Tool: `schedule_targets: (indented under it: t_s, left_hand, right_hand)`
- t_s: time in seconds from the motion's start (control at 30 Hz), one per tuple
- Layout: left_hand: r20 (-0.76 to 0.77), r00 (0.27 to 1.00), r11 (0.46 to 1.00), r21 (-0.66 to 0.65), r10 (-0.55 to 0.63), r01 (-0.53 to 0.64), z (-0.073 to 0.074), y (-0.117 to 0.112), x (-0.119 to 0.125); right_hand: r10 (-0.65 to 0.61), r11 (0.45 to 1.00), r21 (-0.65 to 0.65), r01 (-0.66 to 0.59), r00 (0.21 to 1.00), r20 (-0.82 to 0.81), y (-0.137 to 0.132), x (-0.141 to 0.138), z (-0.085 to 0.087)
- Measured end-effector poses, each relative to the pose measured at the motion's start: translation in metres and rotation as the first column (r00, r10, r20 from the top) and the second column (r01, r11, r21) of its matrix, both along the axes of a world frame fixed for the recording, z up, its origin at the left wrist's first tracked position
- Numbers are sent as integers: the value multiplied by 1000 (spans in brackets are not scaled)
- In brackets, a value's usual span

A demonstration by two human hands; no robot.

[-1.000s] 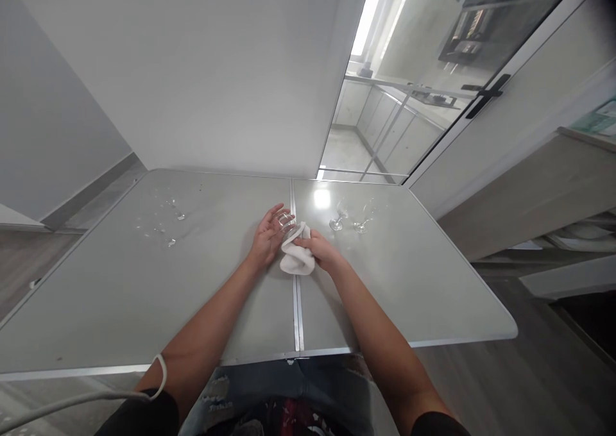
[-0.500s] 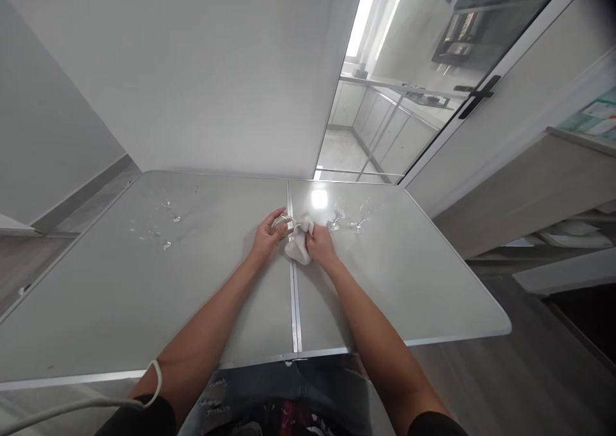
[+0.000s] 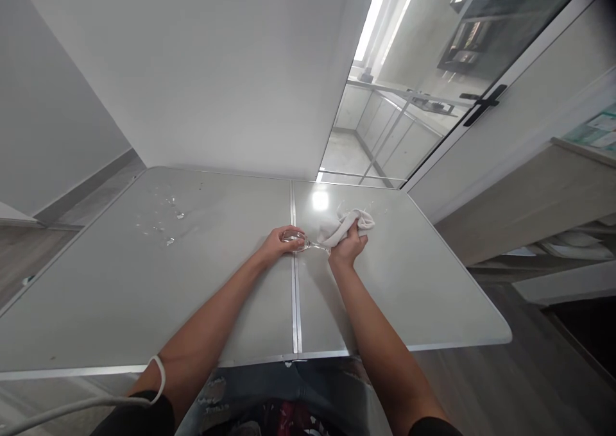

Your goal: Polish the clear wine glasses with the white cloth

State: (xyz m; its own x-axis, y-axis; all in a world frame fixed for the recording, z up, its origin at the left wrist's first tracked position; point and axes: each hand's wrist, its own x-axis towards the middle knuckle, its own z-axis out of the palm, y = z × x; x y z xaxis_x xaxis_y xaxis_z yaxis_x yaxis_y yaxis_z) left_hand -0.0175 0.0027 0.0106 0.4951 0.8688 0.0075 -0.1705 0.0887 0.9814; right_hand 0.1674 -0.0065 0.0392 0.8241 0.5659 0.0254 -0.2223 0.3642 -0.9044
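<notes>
A clear stemmed glass (image 3: 294, 238) lies sideways in my left hand (image 3: 278, 243), whose fingers wrap its bowl. Its stem and foot point right, toward my right wrist. My right hand (image 3: 350, 247) grips a white cloth (image 3: 342, 226), bunched up and apart from the bowl. Behind the cloth, faint rims of other clear glasses show, mostly covered by it. Both hands are above the middle of the pale table (image 3: 231, 308), close to its seam.
Several clear glasses (image 3: 169, 240) lie on the table's left half, hard to make out. A metal seam (image 3: 296, 308) splits the tabletop. Beyond the far edge are a white wall (image 3: 216, 70) and a glass door (image 3: 404, 102). A white cable (image 3: 96, 402) hangs by my left arm.
My right hand has moved right with the cloth, away from the glass bowl. The glass now lies level in my left hand, its stem showing. My left hand has shifted slightly right and nearer.
</notes>
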Motion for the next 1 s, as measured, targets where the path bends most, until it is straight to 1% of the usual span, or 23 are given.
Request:
schedule_targets:
  t_s: [0.07, 0.13, 0.17, 0.2, 0.27, 0.3, 0.33, 0.37, 0.4, 0.43, 0.47, 0.5, 0.53, 0.6, 0.7, 0.77, 0.83, 0.9, 0.93, 1.0]
  left_hand:
    - [-66, 995, 998, -5, -69, 68, 2, 0, -3]
    - [-90, 989, 993, 0, -115, 115, 4, -1, -4]
    - [-81, 991, 994, 10, -105, 106, 5, -2, -3]
    - [-55, 996, 997, 18, -70, 71, 6, -3, -3]
    - [30, 999, 1000, 20, 23, -23, 9, -3, -1]
    - [77, 995, 998, 13, 63, -64, 9, -3, -1]
    - [118, 988, 995, 5, 98, -100, 9, -2, 0]
    - [148, 980, 991, 2, 129, -131, 9, -2, 0]
    - [166, 973, 987, 5, 161, -164, 8, -1, 0]
    - [180, 963, 979, 10, 200, -205, 7, 1, 0]
    - [192, 950, 968, 13, 245, -252, 6, 2, 0]
    - [204, 934, 954, 10, 292, -301, 5, 2, 0]
    - [214, 919, 940, 3, 332, -340, 4, 3, 0]
    - [226, 903, 927, -6, 366, -375, 3, 3, 0]
    - [239, 914, 938, 34, 328, -345, 3, 2, 0]
    - [250, 905, 926, 68, 344, -371, 3, 2, -1]
    - [248, 883, 901, 76, 399, -428, 3, 2, 0]
    - [234, 879, 894, 74, 416, -442, 3, 3, 0]
    - [229, 886, 900, 74, 404, -430, 2, 3, 0]
    - [222, 902, 915, 84, 369, -395, 2, 3, 0]
  right_hand:
    - [-43, 997, 67, 45, 999, -30, -2, 0, 6]
    - [-83, 992, 98, 83, 997, -6, -3, 2, 11]
    - [-110, 989, 103, 107, 993, 31, -4, 3, 12]
    - [-152, 984, 103, 143, 985, 86, -5, 5, 13]
    - [-229, 973, 85, 215, 939, 257, -6, 8, 12]
    - [-220, 975, 66, 211, 907, 358, -6, 9, 10]
    - [-155, 987, 34, 157, 878, 453, -6, 9, 7]
    - [-35, 999, -16, 51, 847, 530, -6, 9, 4]
    - [112, 994, -77, -83, 805, 582, -5, 7, 1]
    - [254, 967, -135, -217, 753, 608, -5, 5, -3]
    - [358, 931, -176, -321, 700, 618, -4, 2, -6]
    - [420, 901, -200, -386, 655, 628, -4, 0, -9]
    - [445, 885, -212, -415, 618, 648, -4, -2, -11]
    - [422, 890, -207, -407, 563, 710, -5, -3, -14]
    - [365, 905, -179, -386, 490, 791, -7, 0, -16]
    - [352, 913, -195, -358, 452, 820, -7, 2, -16]
    - [313, 941, -218, -258, 427, 848, -8, 2, -16]
    - [238, 970, -197, -140, 418, 877, -8, 1, -17]
    - [213, 977, -181, -115, 415, 885, -8, 0, -17]
    - [226, 972, -182, -146, 394, 891, -8, -1, -17]
